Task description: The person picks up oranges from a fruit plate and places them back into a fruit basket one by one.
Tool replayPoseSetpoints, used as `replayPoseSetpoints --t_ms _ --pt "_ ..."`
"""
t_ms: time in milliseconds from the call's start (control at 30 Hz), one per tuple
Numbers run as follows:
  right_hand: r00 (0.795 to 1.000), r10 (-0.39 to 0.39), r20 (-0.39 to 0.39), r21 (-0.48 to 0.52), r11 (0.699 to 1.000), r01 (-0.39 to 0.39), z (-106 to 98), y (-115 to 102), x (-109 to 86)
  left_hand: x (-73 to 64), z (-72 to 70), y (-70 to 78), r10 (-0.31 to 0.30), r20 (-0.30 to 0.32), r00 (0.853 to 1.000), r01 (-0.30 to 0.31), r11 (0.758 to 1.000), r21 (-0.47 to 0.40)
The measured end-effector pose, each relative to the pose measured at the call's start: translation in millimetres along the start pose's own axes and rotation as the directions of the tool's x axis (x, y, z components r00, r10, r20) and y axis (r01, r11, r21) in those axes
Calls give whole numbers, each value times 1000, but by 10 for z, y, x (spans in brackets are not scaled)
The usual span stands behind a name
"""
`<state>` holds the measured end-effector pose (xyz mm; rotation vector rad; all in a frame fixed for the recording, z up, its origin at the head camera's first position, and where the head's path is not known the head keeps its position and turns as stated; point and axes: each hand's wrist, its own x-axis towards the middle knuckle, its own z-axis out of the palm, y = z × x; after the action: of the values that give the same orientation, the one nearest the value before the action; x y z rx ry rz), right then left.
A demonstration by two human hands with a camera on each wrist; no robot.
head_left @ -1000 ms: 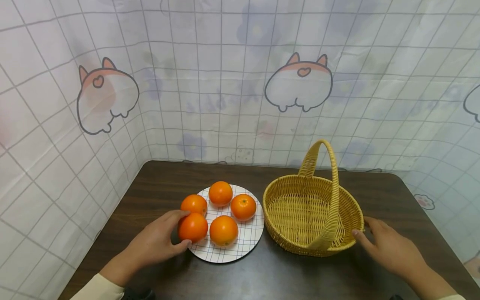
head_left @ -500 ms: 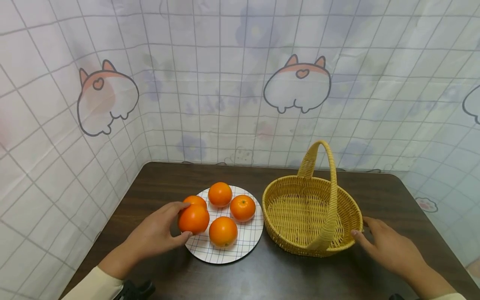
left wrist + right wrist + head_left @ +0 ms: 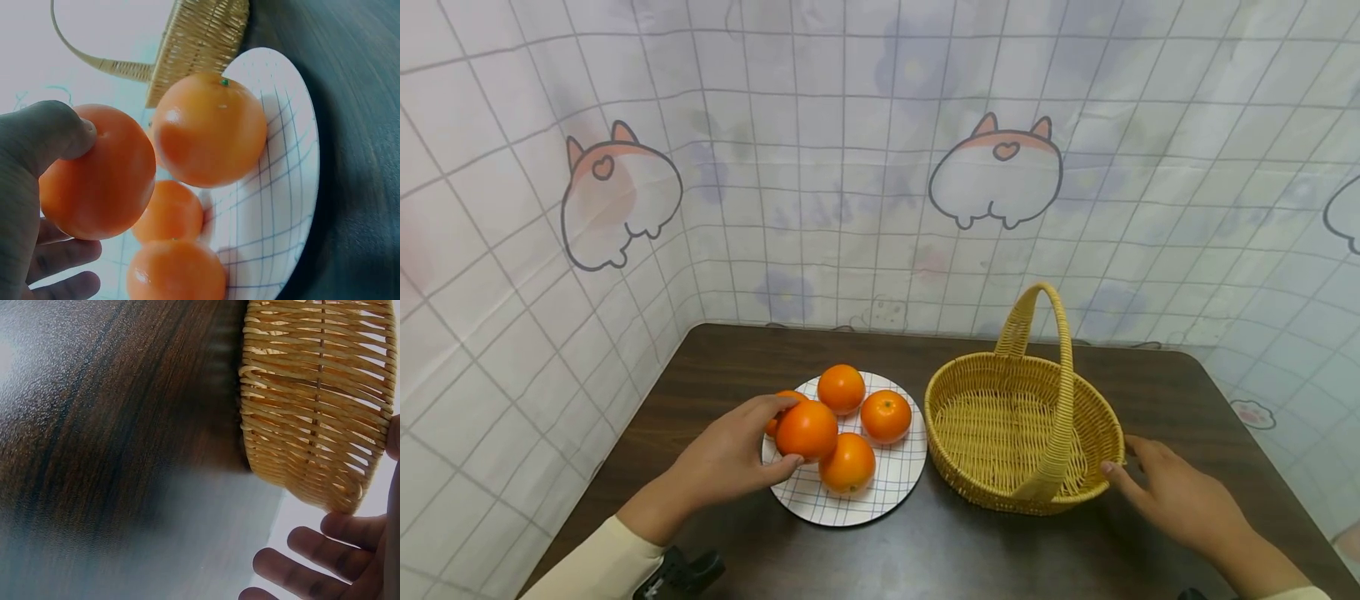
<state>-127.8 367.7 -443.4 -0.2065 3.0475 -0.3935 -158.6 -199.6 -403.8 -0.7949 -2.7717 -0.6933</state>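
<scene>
Oranges [image 3: 847,465], four of them, sit on a round white plate [image 3: 827,507] with blue grid lines in the head view, and a fifth, the held orange [image 3: 807,431], is gripped between thumb and fingers of the person's left hand [image 3: 730,454], over the plate's left part, where it hides some of the one behind. Just right of the plate stands a yellow wicker basket [image 3: 973,483], upright, its tall handle [image 3: 1063,392] arching over it. At the basket's right end is the right hand [image 3: 1187,496], open and relaxed. I notice a cream sleeve [image 3: 598,567] on the left arm and a black device [image 3: 677,575] beside that wrist; plate and basket rest on a dark table [image 3: 962,558], with a pale gridded wall [image 3: 857,142] behind, printed with cartoon animal rumps. From the left wrist, the thumb presses on the held orange while other fingers show past it; beyond lie three more oranges, one with a green stem spot, and part of the basket. From the right wrist, the forefinger touches the basket's woven end, the thumb tip meets its rim, and the other fingers are spread loosely, apart from the weave.
</scene>
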Motion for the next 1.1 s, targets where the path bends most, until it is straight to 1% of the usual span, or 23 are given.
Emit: replayPoseSetpoints --t_ms 167,300,533,900,1100 --pt "1000 9 8 9 1000 -9 -1 2 -2 46 -8 64 -7 5 1000 7 1000 -6" --pt "1000 18 16 7 1000 -18 2 18 1 85 -17 120 -15 22 1000 16 1000 -5" --pt "1000 20 22 9 1000 -21 0 23 8 145 -14 170 11 35 999 -11 1000 -9" --pt "999 17 31 30 999 -18 8 39 0 209 55 215 25 68 997 -25 1000 -14" --pt "999 16 29 23 1000 -17 7 33 11 240 64 244 38 63 997 -38 999 -6"
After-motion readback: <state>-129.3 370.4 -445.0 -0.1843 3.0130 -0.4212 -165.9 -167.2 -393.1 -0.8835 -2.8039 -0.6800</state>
